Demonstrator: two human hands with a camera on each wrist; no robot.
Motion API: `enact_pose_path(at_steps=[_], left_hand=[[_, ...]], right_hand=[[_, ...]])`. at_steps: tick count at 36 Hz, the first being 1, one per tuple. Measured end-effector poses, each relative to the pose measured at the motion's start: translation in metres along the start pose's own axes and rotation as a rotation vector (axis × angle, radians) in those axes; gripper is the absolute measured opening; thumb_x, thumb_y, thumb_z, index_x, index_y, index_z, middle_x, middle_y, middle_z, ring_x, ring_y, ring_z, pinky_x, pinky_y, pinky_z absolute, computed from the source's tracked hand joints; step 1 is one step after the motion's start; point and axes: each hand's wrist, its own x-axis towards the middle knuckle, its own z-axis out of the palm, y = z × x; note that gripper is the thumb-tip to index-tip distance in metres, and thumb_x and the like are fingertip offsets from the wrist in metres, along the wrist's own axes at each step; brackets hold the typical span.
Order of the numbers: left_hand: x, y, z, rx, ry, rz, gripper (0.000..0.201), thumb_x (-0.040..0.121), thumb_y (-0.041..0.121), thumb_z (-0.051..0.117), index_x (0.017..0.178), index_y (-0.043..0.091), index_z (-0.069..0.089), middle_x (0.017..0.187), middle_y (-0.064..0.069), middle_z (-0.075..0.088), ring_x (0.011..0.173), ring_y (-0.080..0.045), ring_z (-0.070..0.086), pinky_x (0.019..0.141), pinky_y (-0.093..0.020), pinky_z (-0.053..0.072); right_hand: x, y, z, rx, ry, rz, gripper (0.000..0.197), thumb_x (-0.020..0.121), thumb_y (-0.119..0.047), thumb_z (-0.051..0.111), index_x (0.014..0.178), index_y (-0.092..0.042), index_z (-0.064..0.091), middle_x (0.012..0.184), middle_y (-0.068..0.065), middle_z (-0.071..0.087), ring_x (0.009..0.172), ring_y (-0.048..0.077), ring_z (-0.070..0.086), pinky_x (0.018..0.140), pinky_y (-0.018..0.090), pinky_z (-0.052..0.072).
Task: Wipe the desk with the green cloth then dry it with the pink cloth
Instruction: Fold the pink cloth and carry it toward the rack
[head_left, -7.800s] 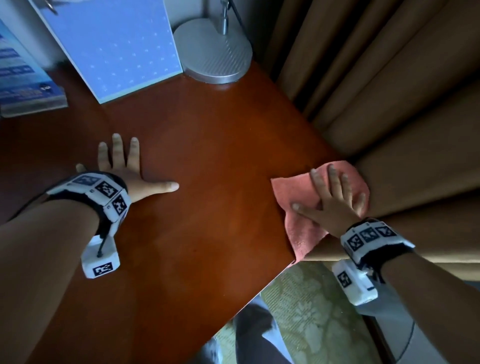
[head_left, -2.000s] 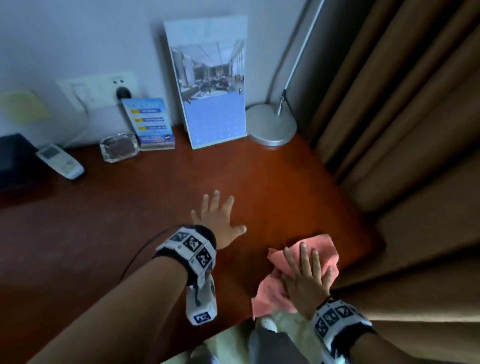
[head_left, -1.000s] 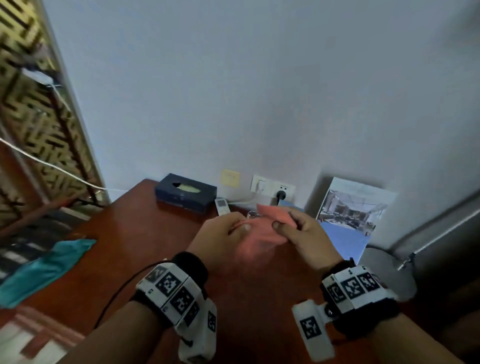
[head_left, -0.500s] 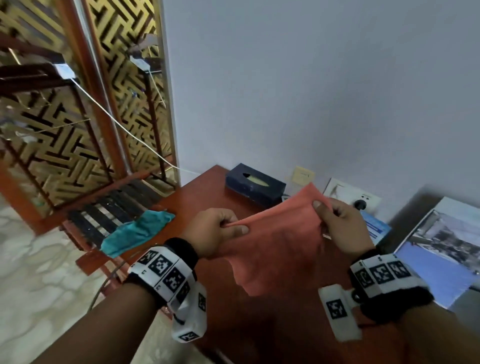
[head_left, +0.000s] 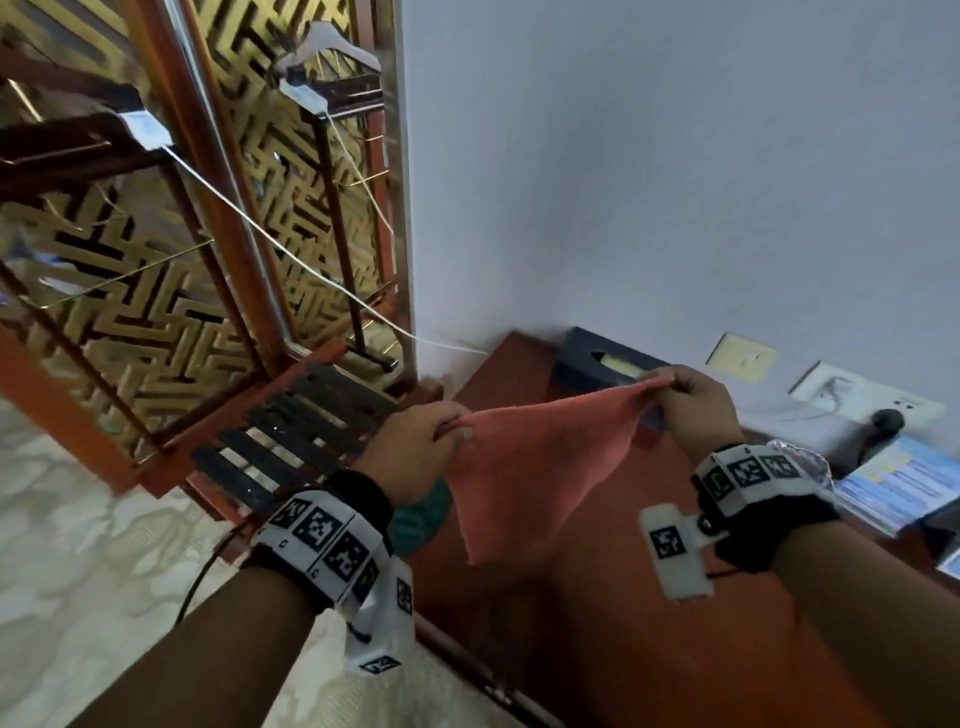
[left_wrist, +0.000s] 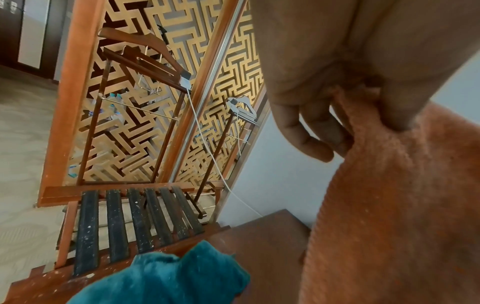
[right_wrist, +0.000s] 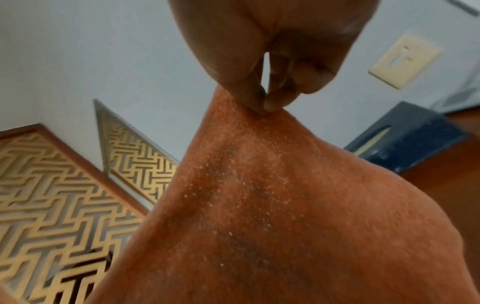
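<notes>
Pinching pink cloth (head_left: 524, 467) corners taut w/ both hands, left (head_left: 410, 457) & right (head_left: 696, 410), above desk (head_left: 597, 623).

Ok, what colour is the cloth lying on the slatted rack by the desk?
Teal green; the green cloth shows best in the left wrist view.

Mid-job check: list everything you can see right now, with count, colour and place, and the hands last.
pink cloth: one, salmon pink, stretched in the air above the desk
green cloth: one, teal, bunched at the desk's left end beside the rack
desk: one, reddish-brown wood, against the wall
tissue box: one, dark blue, on the desk by the wall
slatted rack: one, black slats, left of the desk
lattice screen: gold, behind the rack
hands: left and right, each pinching a top corner of the pink cloth
</notes>
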Motion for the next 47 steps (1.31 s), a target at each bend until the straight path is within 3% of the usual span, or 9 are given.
enact_pose_path(at_steps=[11,13,17,20,27,31,36,41,47], left_hand=[[0.080,-0.030,-0.046,0.090,0.139,-0.049,0.033,0.097,0.009,0.042,0.120,0.018,0.064,0.109,0.000,0.065,0.093,-0.011,0.056,0.071,-0.017,0.038],[0.093,-0.035,-0.050,0.105,0.146,-0.056,0.034,0.097,0.009,0.043,0.122,0.020,0.063,0.115,0.000,0.065,0.103,-0.013,0.056,0.081,-0.016,0.037],[0.119,-0.049,-0.040,0.120,0.067,-0.107,0.036,0.097,0.009,0.041,0.127,0.019,0.059,0.122,-0.004,0.062,0.111,-0.018,0.054,0.092,-0.023,0.040],[0.130,-0.063,-0.018,0.085,0.018,-0.163,0.034,0.097,0.012,0.044,0.126,0.020,0.060,0.119,-0.003,0.064,0.109,-0.020,0.056,0.095,-0.028,0.043],[0.145,-0.104,0.053,0.079,-0.172,-0.260,0.023,0.098,0.018,0.047,0.110,0.021,0.066,0.098,0.008,0.060,0.090,-0.009,0.053,0.075,-0.020,0.037],[0.147,-0.121,0.090,0.049,-0.318,-0.310,0.024,0.095,0.020,0.048,0.111,0.025,0.066,0.106,0.008,0.069,0.100,-0.011,0.060,0.087,-0.026,0.046],[0.157,-0.128,0.110,0.071,-0.332,-0.318,0.027,0.095,0.020,0.049,0.117,0.022,0.064,0.113,0.004,0.067,0.108,-0.013,0.059,0.091,-0.023,0.043],[0.179,-0.143,0.103,0.107,-0.196,-0.417,0.030,0.094,0.024,0.049,0.122,0.030,0.059,0.113,0.000,0.067,0.106,-0.019,0.061,0.093,-0.035,0.048],[0.194,-0.164,0.098,0.092,-0.209,-0.479,0.053,0.096,0.020,0.044,0.145,0.033,0.029,0.137,-0.004,0.052,0.122,-0.022,0.051,0.102,-0.034,0.041]], right_hand=[[0.100,-0.042,0.094,0.109,-0.122,0.156,0.028,0.095,-0.004,0.047,0.119,0.005,0.059,0.112,0.021,0.063,0.079,0.020,0.061,0.045,0.005,0.040],[0.117,-0.046,0.105,0.116,-0.103,0.131,0.022,0.092,-0.007,0.050,0.108,0.001,0.064,0.091,0.009,0.065,0.093,0.027,0.062,0.043,0.005,0.037],[0.149,-0.035,0.131,0.157,-0.072,0.172,0.015,0.088,-0.002,0.050,0.093,-0.005,0.064,0.079,0.003,0.063,0.083,0.020,0.059,0.057,0.011,0.048],[0.171,-0.011,0.148,0.106,-0.121,0.210,0.019,0.086,-0.005,0.049,0.090,-0.011,0.067,0.095,0.008,0.067,0.092,0.024,0.062,0.090,0.038,0.052],[0.194,0.063,0.170,0.068,-0.178,0.438,0.022,0.088,0.004,0.045,0.077,-0.010,0.058,0.093,0.020,0.062,0.089,0.034,0.060,0.088,0.055,0.052],[0.207,0.109,0.176,-0.131,-0.220,0.449,0.019,0.090,-0.002,0.047,0.092,-0.012,0.063,0.097,0.018,0.064,0.099,0.036,0.062,0.092,0.047,0.050],[0.225,0.139,0.195,-0.237,-0.303,0.450,0.027,0.087,0.003,0.046,0.066,-0.012,0.053,0.073,0.008,0.056,0.085,0.025,0.055,0.087,0.043,0.049],[0.219,0.124,0.209,-0.126,-0.308,0.480,0.013,0.090,-0.019,0.054,0.100,-0.022,0.062,0.104,0.014,0.065,0.099,0.036,0.063,0.090,0.047,0.052],[0.170,0.109,0.213,-0.443,-0.429,0.383,0.056,0.089,-0.016,0.054,0.142,-0.017,0.036,0.139,0.015,0.045,0.123,0.033,0.047,0.097,0.032,0.038]])
